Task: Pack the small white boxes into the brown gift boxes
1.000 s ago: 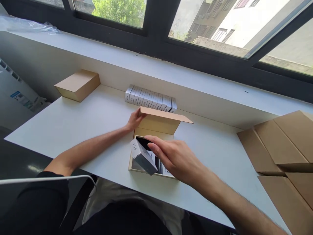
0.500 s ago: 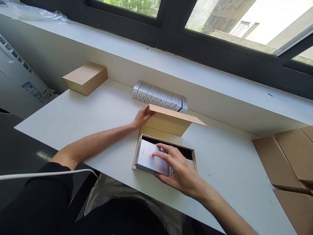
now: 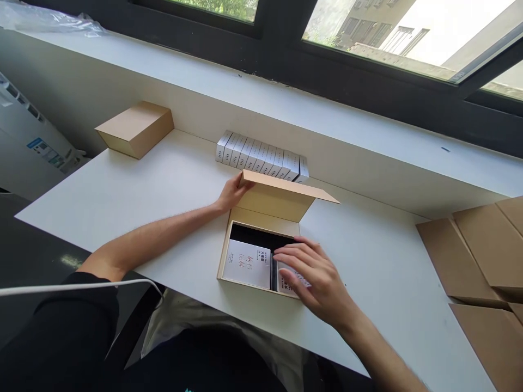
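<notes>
My left hand (image 3: 233,193) grips the left corner of the raised lid (image 3: 281,198) of a tan cardboard gift box (image 3: 224,256). Inside, on a black lining, a white printed carton (image 3: 247,264) lies flat in the left part. A second white carton (image 3: 285,284) is in the right part, partly covered by my right hand (image 3: 321,275). That hand hovers over the right side with its fingers apart; whether the fingertips touch the second carton I cannot tell. A dark gap separates the two cartons.
Behind the lid, several white cartons (image 3: 261,157) stand in a row along the wall. A closed tan box (image 3: 137,128) sits at the table's back left. Brown cardboard boxes (image 3: 457,261) are at the right. A white cable (image 3: 81,287) crosses my left arm.
My right hand has let go of the left carton, which has gone from tilted to flat in the box, and has moved right. My left hand still holds the lid up.
</notes>
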A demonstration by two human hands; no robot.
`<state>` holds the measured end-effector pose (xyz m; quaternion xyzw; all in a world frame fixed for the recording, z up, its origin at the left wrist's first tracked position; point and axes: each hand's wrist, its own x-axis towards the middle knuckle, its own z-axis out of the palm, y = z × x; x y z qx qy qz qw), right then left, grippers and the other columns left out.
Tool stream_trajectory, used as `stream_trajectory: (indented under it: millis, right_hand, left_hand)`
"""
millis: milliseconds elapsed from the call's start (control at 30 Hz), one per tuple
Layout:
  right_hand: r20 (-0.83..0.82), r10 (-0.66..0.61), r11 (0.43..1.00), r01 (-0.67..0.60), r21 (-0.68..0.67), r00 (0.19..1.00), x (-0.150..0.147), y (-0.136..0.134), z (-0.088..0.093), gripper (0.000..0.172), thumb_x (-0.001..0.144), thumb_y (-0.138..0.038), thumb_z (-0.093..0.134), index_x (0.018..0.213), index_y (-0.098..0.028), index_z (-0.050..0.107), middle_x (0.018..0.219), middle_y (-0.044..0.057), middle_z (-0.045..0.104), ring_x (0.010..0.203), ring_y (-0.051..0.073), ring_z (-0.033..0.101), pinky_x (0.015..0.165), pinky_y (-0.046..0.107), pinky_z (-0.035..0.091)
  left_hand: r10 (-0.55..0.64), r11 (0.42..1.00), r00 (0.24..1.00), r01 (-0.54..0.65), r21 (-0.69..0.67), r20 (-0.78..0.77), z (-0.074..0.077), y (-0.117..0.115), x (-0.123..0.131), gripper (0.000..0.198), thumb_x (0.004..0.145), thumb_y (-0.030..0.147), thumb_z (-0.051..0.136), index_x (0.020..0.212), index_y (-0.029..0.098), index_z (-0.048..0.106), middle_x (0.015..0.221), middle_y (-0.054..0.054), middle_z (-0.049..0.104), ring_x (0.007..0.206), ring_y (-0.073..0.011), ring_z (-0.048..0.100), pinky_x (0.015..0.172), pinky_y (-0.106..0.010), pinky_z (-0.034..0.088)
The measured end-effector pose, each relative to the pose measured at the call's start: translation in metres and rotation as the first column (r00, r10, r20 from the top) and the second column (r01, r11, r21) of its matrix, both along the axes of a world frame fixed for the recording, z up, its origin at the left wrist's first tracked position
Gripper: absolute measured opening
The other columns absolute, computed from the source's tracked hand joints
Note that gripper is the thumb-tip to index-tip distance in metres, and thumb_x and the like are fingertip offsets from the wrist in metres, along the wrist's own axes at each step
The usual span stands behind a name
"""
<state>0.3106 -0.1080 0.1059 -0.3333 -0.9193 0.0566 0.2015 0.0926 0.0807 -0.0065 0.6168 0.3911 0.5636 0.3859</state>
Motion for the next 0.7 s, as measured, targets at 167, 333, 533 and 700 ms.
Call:
stream_trajectory:
  millis: [167, 333, 533, 700]
  right_hand:
    - [0.057, 0.106, 0.994, -0.104, -0.029, 0.993, -0.001, -0.012, -0.007, 0.031, 0.102, -0.038, 0.047, 0.119, -0.019, 0.065, 0.122, 0.011, 0.07, 0.119, 0.025, 0.062, 0.111, 0.052, 0.042]
    - [-0.048, -0.062, 0.997, 0.063, 0.032, 0.997, -0.001, -0.02, -0.016, 0.028, 0.104, -0.03, 0.042, 0.096, -0.019, 0.067, 0.105, 0.009, 0.071, 0.113, 0.025, 0.063, 0.114, 0.055, 0.039]
    - [-0.04, -0.004, 0.999, 0.006, 0.039, 0.999, 0.003, -0.022, -0.015, 0.031, 0.102, -0.039, 0.047, 0.093, -0.018, 0.069, 0.113, 0.012, 0.069, 0.116, 0.028, 0.061, 0.109, 0.055, 0.044]
    - [-0.507, -0.049, 0.961, 0.178, 0.209, 0.861, 0.066, -0.045, -0.012, 0.029, 0.102, -0.024, 0.039, 0.102, -0.023, 0.068, 0.102, 0.009, 0.068, 0.104, 0.028, 0.063, 0.085, 0.048, 0.052]
  left_hand:
    - [-0.01, 1.0, 1.0, 0.009, 0.013, 0.022, 0.0, -0.002, -0.001, 0.049, 0.084, 0.06, 0.064, 0.102, 0.015, 0.066, 0.093, -0.008, 0.073, 0.086, -0.0212, 0.065, 0.071, -0.028, 0.05]
    - [0.013, 1.0, 1.0, -0.013, 0.018, 0.026, -0.001, -0.003, -0.002, 0.052, 0.08, 0.064, 0.066, 0.1, 0.016, 0.067, 0.091, -0.008, 0.073, 0.087, -0.0239, 0.066, 0.074, -0.032, 0.051]
    - [-0.038, 0.992, 0.989, 0.055, -0.115, 0.143, 0.013, -0.023, -0.006, 0.077, 0.083, 0.084, 0.038, 0.096, 0.016, 0.072, 0.093, -0.011, 0.075, 0.098, -0.0292, 0.068, 0.084, -0.038, 0.054]
    - [-0.373, 0.927, 0.927, 0.372, -0.034, -0.036, 0.053, -0.079, -0.047, 0.091, 0.094, 0.075, 0.008, 0.089, 0.019, 0.079, 0.115, -0.012, 0.075, 0.132, -0.0314, 0.054, 0.114, -0.051, 0.036]
